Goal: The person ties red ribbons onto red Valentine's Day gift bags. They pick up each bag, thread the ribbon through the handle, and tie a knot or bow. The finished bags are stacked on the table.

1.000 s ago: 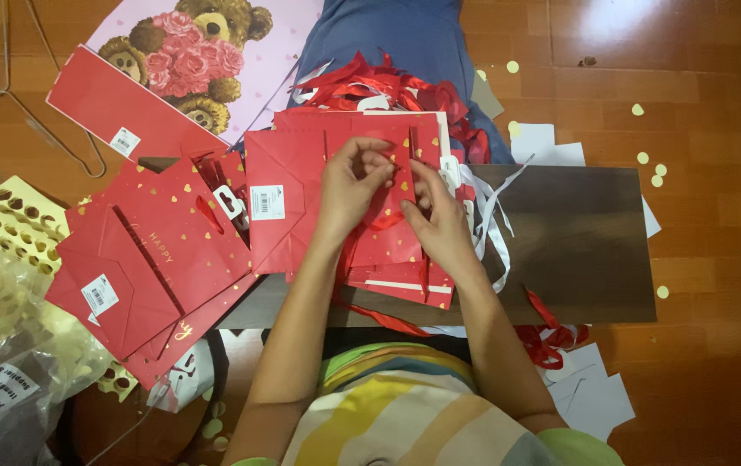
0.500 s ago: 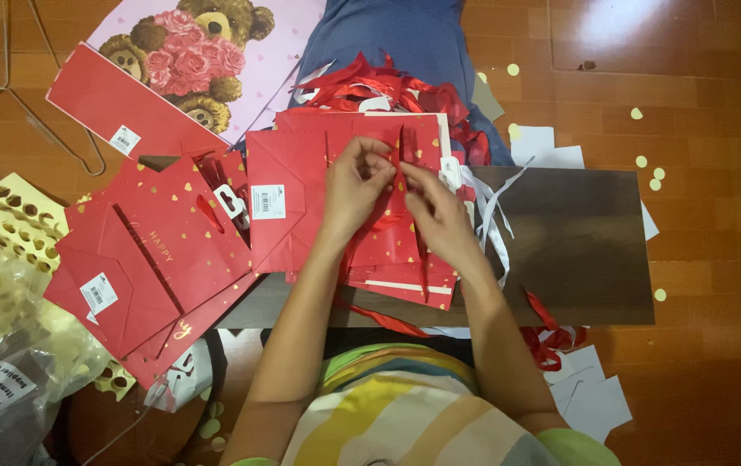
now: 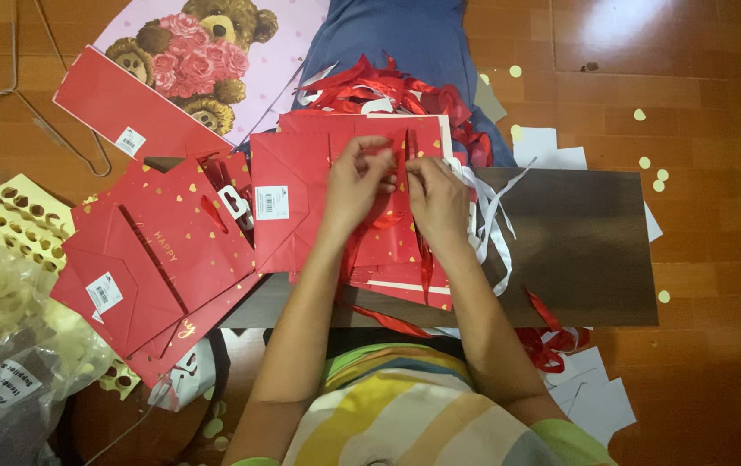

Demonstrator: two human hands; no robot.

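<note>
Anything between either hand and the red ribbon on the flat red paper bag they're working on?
Nothing visible. The left hand and right hand are already on the thin red ribbon at the top edge of the flat red paper gift bag, fingertips pinching it. The loose white ribbon strips lie right of the right hand, not between.

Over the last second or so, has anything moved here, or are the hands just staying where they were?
Hardly anything moved. The left hand and right hand stay together at the top of the flat red paper bag, fingers pinching the red ribbon there; only the fingertips shifted slightly. The stack of red bags on the left, the teddy bear bag and the dark board lie as before.
</note>
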